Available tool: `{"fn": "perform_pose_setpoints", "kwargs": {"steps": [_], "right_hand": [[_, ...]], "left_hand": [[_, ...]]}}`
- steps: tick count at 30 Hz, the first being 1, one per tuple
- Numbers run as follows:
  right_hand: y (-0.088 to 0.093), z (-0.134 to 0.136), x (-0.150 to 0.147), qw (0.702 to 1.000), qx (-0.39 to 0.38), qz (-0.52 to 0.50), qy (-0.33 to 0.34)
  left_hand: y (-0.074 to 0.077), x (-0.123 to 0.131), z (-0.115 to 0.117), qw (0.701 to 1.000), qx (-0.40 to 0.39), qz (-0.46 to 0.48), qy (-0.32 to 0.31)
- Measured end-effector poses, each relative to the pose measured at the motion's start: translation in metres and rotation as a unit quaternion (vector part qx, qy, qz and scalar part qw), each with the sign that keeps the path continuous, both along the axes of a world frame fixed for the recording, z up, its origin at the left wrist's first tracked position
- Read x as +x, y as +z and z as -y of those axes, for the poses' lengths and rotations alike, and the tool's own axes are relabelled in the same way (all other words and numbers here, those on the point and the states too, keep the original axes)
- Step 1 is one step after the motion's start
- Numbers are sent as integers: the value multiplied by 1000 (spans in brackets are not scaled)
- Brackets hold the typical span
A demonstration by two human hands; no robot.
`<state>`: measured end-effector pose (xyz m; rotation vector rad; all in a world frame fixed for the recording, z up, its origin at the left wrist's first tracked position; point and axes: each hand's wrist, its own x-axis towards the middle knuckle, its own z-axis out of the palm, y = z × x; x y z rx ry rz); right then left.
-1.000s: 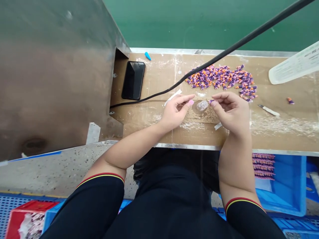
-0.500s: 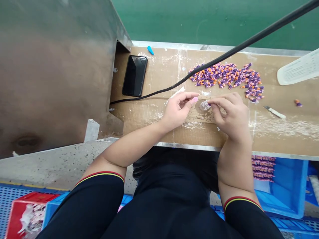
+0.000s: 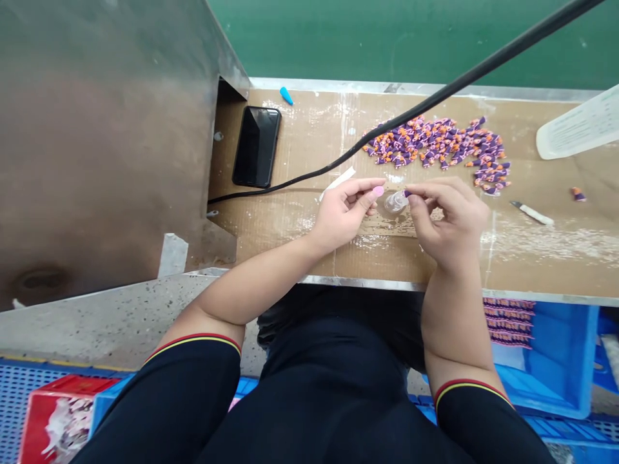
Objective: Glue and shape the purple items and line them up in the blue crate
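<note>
My left hand pinches a small pink disc between thumb and fingertips. Across from it, my right hand is closed on a small purple piece at its fingertips. Between the two hands a small clear container stands on the cardboard surface, close to the purple piece; whether they touch I cannot tell. Behind my hands lies a pile of small purple, orange and pink figures. A white strip lies just behind my left hand.
A black cable crosses above the cardboard-covered bench. A phone and a blue cone lie at left. At right are a knife, a single figure and a white bottle. Below is a blue crate.
The pink disc has turned, so more of its flat face shows. The right hand has lifted slightly with the purple piece. The whole view has shifted a little.
</note>
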<state>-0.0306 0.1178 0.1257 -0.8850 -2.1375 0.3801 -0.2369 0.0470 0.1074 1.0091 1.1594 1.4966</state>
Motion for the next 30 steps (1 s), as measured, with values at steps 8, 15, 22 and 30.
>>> {"fn": "perform_pose_setpoints", "kwargs": {"steps": [8,15,22,30], "right_hand": [[-1,16,-15,997,-17,-78,-22],[-8,22,-22,996,-55,-60,-36],[-5,21,-27,997,21,-64,-25],[-8,17,-22,999,1,-49,7]], "left_hand": [[12,9,2,998,-13,61,31],[20,13,3,986,-85,135,42],[11,13,0,979,-69,189,22],[1,11,1,984,-82,160,7]]}}
